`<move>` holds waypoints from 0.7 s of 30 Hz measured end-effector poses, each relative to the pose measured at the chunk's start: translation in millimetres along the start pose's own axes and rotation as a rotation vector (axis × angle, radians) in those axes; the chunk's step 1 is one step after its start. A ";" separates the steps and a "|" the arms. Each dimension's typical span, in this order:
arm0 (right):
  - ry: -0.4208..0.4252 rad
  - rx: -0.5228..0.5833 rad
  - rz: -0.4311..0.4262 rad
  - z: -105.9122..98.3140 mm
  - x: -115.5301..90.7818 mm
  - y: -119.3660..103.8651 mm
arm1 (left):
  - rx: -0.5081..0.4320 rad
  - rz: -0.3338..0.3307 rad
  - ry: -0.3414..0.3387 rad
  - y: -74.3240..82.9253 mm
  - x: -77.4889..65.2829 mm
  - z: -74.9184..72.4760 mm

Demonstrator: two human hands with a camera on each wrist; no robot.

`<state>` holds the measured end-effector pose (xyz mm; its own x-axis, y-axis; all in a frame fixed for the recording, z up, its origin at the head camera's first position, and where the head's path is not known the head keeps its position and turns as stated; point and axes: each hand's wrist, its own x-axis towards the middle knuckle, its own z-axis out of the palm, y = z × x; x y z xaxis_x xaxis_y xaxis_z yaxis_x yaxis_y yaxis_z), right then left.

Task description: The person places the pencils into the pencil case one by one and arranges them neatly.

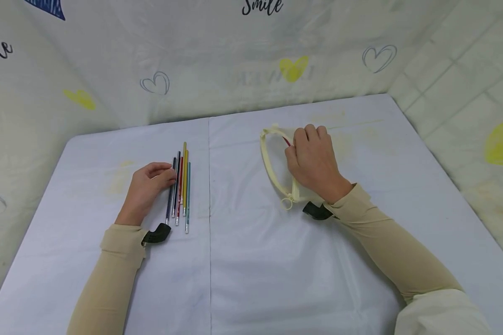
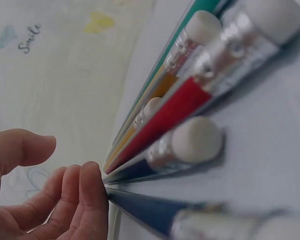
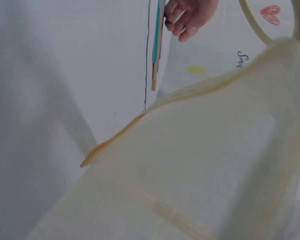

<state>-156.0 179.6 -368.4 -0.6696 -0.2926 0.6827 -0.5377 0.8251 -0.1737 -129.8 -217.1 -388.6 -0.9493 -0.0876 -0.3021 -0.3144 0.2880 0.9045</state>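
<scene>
Several pencils with white erasers lie side by side left of the table's centre seam: dark blue ones (image 1: 170, 193), a red one (image 2: 182, 110), yellow ones (image 1: 185, 179) and a teal one (image 1: 188, 200). My left hand (image 1: 151, 186) lies beside them. Its fingertips touch the nearest dark blue pencil (image 2: 140, 207), while the thumb stands apart. Over at the right, my right hand (image 1: 314, 158) grips a sheer pouch (image 3: 190, 145) with cream edging. A thin red piece (image 1: 286, 141) shows beside its thumb; what it belongs to is unclear. The pouch hides the right fingers in the right wrist view.
A white cloth covers the table (image 1: 251, 270), with a seam (image 1: 209, 186) down it. Behind stands a pale curtain (image 1: 218, 60) printed with hearts and words. From the pouch's near end hangs a small ring (image 1: 287, 204).
</scene>
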 end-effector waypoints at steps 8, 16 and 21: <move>-0.008 0.002 0.006 -1.0 1.1 0.1 | 0.129 -0.001 0.031 -2.3 -1.6 -7.6; -0.001 0.000 -0.008 -2.4 2.2 -0.9 | 0.261 -0.010 0.022 -4.4 -0.3 -11.1; 0.005 0.002 -0.011 -2.3 1.9 -1.0 | 0.348 -0.014 0.037 -4.1 0.5 -8.1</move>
<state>-155.5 179.3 -365.3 -0.6612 -0.2989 0.6881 -0.5455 0.8212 -0.1675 -129.0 -226.1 -390.0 -0.9464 -0.1265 -0.2971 -0.3121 0.5939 0.7415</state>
